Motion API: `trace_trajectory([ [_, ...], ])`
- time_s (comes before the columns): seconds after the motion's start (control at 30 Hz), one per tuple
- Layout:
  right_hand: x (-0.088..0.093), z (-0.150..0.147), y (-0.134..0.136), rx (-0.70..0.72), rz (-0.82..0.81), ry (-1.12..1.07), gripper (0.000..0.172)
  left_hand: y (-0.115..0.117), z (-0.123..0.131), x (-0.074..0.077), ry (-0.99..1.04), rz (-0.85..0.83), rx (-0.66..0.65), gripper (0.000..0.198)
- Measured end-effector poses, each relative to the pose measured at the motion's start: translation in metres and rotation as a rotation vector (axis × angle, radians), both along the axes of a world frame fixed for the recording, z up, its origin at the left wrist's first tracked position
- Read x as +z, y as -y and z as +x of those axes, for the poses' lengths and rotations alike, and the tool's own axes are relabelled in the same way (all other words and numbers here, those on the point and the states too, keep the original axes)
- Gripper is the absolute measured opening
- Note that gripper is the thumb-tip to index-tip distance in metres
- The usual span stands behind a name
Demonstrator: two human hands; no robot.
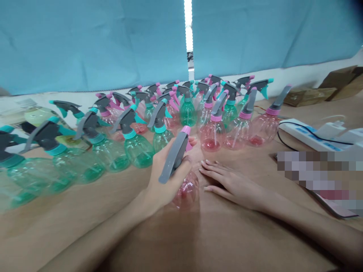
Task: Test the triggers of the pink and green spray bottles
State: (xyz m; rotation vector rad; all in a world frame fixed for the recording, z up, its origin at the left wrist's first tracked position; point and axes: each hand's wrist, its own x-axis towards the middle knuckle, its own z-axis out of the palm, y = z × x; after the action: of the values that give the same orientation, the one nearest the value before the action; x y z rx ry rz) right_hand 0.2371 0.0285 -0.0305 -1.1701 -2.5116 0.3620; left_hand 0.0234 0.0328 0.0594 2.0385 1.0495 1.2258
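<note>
My left hand (163, 173) is wrapped round the neck and trigger of a pink spray bottle (185, 192), which stands upright on the table near the middle. Its grey sprayer head with a pink nozzle points away from me. My right hand (224, 179) lies on the tabletop just right of that bottle, fingers stretched out and holding nothing. Beyond it stand several pink spray bottles (211, 138) with grey heads. To the left, green spray bottles (138, 151) with turquoise collars form a slanting row.
More pink and green bottles (187, 111) crowd the back of the table (159, 241). A white power strip (306, 136) with plugs and a black cable lies at right, behind a pixelated flat object (323, 181). Cardboard boxes (309, 96) sit far right. A blue curtain (85, 45) hangs behind.
</note>
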Motion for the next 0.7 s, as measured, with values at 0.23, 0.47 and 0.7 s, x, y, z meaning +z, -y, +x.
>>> trace_trajectory([
  [0.23, 0.0012, 0.0001, 0.0005, 0.006, -0.014, 0.008, 0.06, -0.0001, 0.0011, 0.0017, 0.014, -0.002, -0.002, 0.037],
  [0.47, 0.0017, 0.0006, -0.0002, 0.006, -0.032, 0.019, 0.061, 0.0001, 0.0017, 0.0026, 0.023, 0.0, 0.002, 0.037],
  [0.7, 0.0006, 0.0013, 0.0, 0.007, -0.012, 0.002, 0.06, 0.0005, 0.0017, 0.0017, 0.044, 0.003, -0.022, 0.041],
])
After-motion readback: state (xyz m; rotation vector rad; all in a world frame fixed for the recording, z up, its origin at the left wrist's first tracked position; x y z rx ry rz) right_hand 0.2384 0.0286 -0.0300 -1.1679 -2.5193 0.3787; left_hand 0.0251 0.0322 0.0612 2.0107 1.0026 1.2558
